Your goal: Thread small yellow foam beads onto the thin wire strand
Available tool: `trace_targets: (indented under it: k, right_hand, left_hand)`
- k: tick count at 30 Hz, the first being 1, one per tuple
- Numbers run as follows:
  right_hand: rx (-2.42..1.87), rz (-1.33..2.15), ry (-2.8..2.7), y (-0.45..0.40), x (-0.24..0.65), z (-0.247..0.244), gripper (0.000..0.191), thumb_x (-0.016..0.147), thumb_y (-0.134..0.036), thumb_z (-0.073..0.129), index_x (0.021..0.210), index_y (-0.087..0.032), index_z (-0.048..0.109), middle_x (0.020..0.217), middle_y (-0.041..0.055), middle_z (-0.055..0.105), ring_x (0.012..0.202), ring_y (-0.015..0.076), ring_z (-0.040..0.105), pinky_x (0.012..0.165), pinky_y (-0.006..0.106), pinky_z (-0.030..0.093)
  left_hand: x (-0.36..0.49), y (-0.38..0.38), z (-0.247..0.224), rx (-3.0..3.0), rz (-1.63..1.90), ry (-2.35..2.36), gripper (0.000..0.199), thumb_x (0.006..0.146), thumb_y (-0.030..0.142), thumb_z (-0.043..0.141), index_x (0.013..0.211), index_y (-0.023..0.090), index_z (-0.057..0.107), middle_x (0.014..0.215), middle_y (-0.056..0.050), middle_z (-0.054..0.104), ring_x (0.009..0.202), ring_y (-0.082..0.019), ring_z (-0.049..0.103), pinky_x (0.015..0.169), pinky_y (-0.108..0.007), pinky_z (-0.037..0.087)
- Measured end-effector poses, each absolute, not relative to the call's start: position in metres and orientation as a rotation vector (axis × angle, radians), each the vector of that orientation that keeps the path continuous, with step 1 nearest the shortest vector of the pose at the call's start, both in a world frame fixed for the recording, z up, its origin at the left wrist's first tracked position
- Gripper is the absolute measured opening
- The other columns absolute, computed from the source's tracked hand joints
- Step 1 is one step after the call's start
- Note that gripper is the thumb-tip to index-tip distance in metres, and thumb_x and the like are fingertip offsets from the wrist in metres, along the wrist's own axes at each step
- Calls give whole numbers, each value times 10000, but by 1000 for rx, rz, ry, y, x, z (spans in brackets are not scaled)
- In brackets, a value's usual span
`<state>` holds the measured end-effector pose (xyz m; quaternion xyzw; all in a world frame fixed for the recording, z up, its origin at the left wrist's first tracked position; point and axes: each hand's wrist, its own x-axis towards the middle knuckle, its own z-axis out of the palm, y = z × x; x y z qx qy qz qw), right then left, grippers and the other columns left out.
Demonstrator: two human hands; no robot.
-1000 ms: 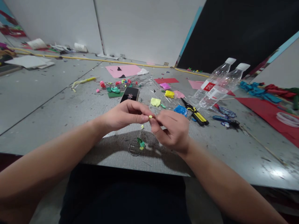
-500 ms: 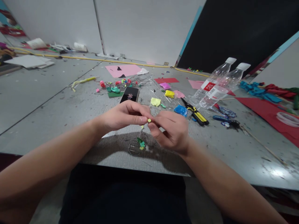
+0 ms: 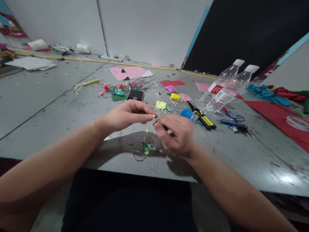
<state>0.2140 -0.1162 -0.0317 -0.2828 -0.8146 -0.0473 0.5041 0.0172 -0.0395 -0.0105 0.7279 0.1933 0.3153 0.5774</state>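
Your left hand [image 3: 131, 114] pinches a small yellow piece [image 3: 154, 116] — thumb against fingertips — above the desk [image 3: 96, 161], near its front edge. Your right hand [image 3: 177, 133] is curled narrow just beside it (whether it grips anything, you can't tell from here). The wire ring [image 3: 140, 152] lies below.

The head camera looks forward and down across the table [image 3: 60, 106], close up.
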Motion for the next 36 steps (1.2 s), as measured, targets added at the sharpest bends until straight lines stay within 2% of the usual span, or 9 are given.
trace_targets:
  k: [3, 7, 12, 15, 20, 26, 30, 33, 36]
  right_hand:
    - [-713, -102, -1930, -117, 215, -31, 264, 1002, -225, 537, 755, -197, 627, 632, -8, 619, 572, 118, 524, 583, 274, 431]
    - [-780, -122, -1893, -116, 215, -32, 292, 1010, -238, 523, 739, -204, 626, 609, -11, 604, 568, 123, 525, 585, 284, 435]
    - [-787, -114, -1905, -115, 213, -33, 280, 1004, -230, 528, 738, -206, 616, 598, -18, 575, 560, 118, 495, 566, 276, 414]
    - [-781, -111, -1909, -115, 212, -32, 268, 1000, -220, 534, 746, -203, 616, 600, -21, 562, 565, 115, 482, 562, 272, 403]
    - [-788, -107, -1915, -114, 213, -33, 266, 996, -216, 537, 738, -205, 605, 593, -33, 538, 548, 107, 445, 547, 269, 376]
    - [-790, -115, -1916, -113, 214, -34, 273, 991, -215, 547, 720, -211, 583, 585, -33, 516, 553, 110, 446, 550, 271, 374]
    - [-798, -116, -1921, -111, 214, -35, 280, 983, -201, 552, 704, -211, 566, 577, -39, 505, 545, 107, 445, 549, 270, 378]
    - [-791, -127, -1906, -109, 214, -36, 258, 974, -184, 558, 718, -205, 578, 587, -36, 525, 550, 106, 458, 550, 268, 386]
    - [-794, -128, -1892, -107, 215, -36, 225, 961, -168, 561, 741, -201, 591, 611, -29, 553, 562, 108, 476, 560, 268, 403]
  left_hand:
    - [14, -28, -13, 1914, 766, 703, 199, 818, 373, 808, 891, 188, 816, 759, -33, 711, 665, -125, 558, 660, -284, 443]
    - [13, -13, -23, 2294, 591, 875, 146, 818, 312, 758, 849, 177, 806, 667, -11, 650, 589, -117, 486, 601, -285, 359]
    - [16, -5, -36, 2624, 336, 785, 184, 865, 230, 642, 783, 170, 795, 746, -56, 672, 668, -146, 542, 661, -279, 389]
    - [16, -4, -37, 2698, 234, 795, 233, 907, 230, 600, 846, 144, 807, 802, -88, 679, 705, -162, 564, 691, -284, 407]
    - [10, -2, -31, 2738, 235, 877, 232, 906, 210, 606, 1002, 150, 809, 888, -92, 678, 809, -186, 604, 743, -283, 428]
    - [4, 5, -28, 2671, 209, 874, 127, 802, 174, 693, 833, 203, 812, 793, -53, 689, 718, -166, 574, 697, -270, 408]
    - [4, 4, -25, 2601, 209, 929, 95, 766, 160, 709, 770, 195, 797, 769, -47, 725, 713, -163, 595, 688, -269, 405]
    - [5, 0, -20, 2481, 356, 972, 90, 773, 211, 734, 822, 188, 806, 766, -41, 739, 684, -151, 591, 683, -275, 420]
    - [6, -6, -17, 2216, 538, 923, 184, 799, 330, 762, 898, 184, 816, 799, -50, 761, 693, -150, 605, 689, -287, 453]
